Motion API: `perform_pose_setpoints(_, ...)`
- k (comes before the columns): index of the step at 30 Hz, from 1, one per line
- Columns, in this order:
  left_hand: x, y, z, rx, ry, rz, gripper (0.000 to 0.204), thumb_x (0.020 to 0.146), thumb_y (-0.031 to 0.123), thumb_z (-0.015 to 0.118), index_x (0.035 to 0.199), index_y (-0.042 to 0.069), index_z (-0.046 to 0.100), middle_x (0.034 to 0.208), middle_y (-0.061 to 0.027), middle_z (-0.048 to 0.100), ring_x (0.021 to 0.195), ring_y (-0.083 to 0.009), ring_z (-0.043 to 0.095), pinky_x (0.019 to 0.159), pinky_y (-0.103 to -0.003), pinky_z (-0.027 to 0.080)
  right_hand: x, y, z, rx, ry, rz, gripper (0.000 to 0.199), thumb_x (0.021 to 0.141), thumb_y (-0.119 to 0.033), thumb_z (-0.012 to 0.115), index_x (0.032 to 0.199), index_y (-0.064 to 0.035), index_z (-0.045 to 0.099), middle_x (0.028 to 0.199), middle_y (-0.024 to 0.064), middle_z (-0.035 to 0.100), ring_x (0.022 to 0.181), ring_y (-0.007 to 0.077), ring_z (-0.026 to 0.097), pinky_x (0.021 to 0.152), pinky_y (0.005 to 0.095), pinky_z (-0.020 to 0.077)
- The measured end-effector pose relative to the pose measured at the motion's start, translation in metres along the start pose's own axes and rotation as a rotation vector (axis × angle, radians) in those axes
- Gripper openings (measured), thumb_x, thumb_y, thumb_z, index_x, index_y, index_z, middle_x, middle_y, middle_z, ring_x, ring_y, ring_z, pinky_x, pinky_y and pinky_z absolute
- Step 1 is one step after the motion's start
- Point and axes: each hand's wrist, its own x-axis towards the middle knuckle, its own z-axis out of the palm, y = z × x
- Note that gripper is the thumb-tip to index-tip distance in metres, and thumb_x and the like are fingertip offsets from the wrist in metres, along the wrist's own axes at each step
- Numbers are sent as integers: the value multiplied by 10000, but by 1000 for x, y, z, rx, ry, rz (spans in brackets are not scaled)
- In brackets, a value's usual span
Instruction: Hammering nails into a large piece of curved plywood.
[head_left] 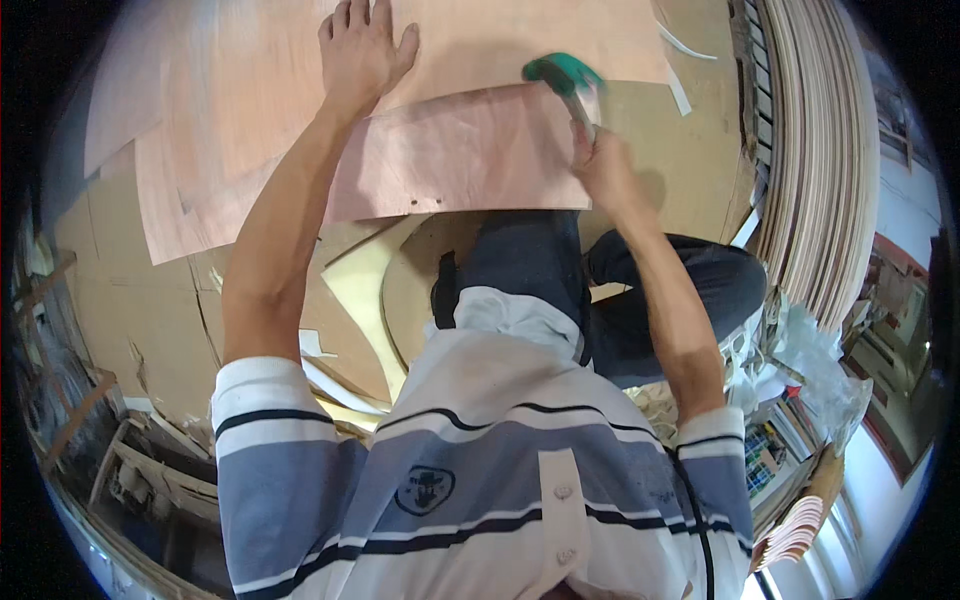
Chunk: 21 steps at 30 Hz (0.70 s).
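Observation:
My left hand [360, 52] lies flat, fingers spread, on a large pinkish plywood sheet [250, 90] at the top of the view. My right hand [603, 165] grips the handle of a green-headed tool [560, 74], blurred by motion, whose head sits at the right edge of a smaller plywood panel [460, 150]. That panel lies across in front of my knees and overlaps the big sheet. My dark trousers [620, 290] and striped shirt fill the lower middle.
Cardboard and cut wood offcuts [370, 290] cover the floor on the left. A tall stack of curved plywood strips [815, 150] stands on the right. Plastic wrapping [815, 365] and clutter lie at the lower right, wooden scraps [130, 470] at the lower left.

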Motion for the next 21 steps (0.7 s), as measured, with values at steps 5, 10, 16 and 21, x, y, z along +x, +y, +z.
perform_pose_setpoints(5, -26, -6, 2, 77, -18, -2, 532, 861, 435, 502, 1202, 28, 534, 1283, -203, 508, 1215, -366, 438, 1013, -495, 314, 9, -30, -60, 195, 126, 107, 538, 967, -518, 376, 746, -68, 571, 575, 34, 494, 466, 143, 465, 437, 310, 360)
perform_pose_setpoints(10, -17, -9, -13, 2, -46, -51, 579, 830, 360, 539, 1215, -71, 494, 1293, -313, 454, 1214, -443, 407, 1026, -520, 300, -8, -115, -169, 801, 471, -144, 375, 971, -396, 416, 839, -71, 549, 546, -26, 428, 438, 82, 412, 385, 238, 280)
perform_pose_setpoints(16, -8, 0, -2, 11, -73, -60, 599, 825, 383, 530, 1207, -77, 504, 1326, -305, 437, 1239, -436, 387, 1046, -518, 281, 16, 1, -4, -56, 416, -271, 376, 935, -355, 489, 795, -19, 580, 598, 65, 565, 530, 256, 520, 570, 426, 450)
perform_pose_setpoints(21, -19, -5, 2, 48, -73, -6, 532, 864, 439, 490, 1191, 22, 536, 1303, -203, 492, 1224, -359, 431, 1013, -497, 313, 6, -20, -78, 177, 89, 193, 498, 960, -393, 397, 769, 20, 598, 637, 188, 557, 634, 340, 563, 629, 431, 449)
